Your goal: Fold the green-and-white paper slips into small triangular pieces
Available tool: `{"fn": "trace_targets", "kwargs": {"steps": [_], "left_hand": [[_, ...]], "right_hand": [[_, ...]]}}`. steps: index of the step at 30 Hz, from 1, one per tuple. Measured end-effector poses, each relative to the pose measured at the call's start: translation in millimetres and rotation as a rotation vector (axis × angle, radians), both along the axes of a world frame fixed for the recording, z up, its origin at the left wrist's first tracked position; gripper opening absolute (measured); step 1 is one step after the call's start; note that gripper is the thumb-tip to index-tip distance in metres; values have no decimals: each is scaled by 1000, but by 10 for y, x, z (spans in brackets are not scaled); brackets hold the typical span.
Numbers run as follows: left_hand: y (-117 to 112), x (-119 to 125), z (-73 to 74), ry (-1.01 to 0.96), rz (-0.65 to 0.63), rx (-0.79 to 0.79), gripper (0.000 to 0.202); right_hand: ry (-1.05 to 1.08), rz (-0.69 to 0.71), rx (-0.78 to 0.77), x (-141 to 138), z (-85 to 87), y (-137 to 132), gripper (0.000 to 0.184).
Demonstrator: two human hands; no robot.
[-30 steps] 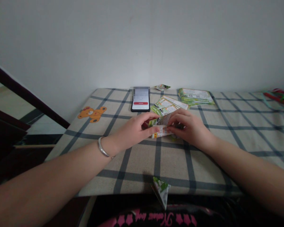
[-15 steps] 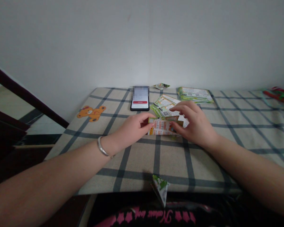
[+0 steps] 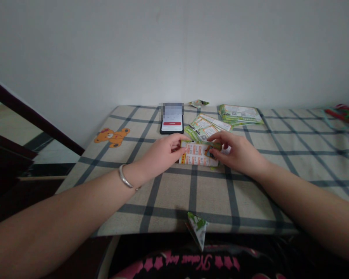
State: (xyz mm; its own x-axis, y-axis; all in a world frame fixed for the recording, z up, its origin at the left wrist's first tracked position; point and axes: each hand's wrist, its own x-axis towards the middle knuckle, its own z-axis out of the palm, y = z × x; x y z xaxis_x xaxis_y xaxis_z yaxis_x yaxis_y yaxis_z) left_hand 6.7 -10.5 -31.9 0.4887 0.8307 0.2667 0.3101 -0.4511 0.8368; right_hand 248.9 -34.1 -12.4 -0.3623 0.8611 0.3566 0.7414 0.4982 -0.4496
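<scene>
On the checked tablecloth (image 3: 215,197), a printed paper leaflet (image 3: 197,154) lies between both hands, its upper right corner folded. The right hand (image 3: 238,152) pinches that corner; the left hand (image 3: 163,153) touches the leaflet's upper left edge — firmness of grip cannot be determined. Beyond: loose leaflets (image 3: 208,128), a stacked pile (image 3: 240,114), a smartphone (image 3: 171,124). A folded paper triangle (image 3: 197,228) overhangs the near edge.

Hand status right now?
Left hand: closed, holding the leaflet at its left edge.
Right hand: closed, holding the leaflet at its right end.
</scene>
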Motion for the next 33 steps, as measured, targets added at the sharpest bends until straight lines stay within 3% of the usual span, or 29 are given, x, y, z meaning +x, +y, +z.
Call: {"fn": "trace_targets", "kwargs": {"steps": [10, 14, 20, 33], "left_hand": [[-6, -21, 42, 130, 78, 95, 21], [3, -16, 37, 86, 114, 142, 19], [41, -27, 24, 18, 51, 153, 13], [57, -44, -13, -8, 49, 111, 14]], "right_hand": [[141, -29, -30, 4, -74, 28, 24], [155, -41, -28, 10, -88, 28, 21], [139, -55, -47, -3, -64, 32, 19], [71, -78, -13, 17, -51, 34, 18]]}}
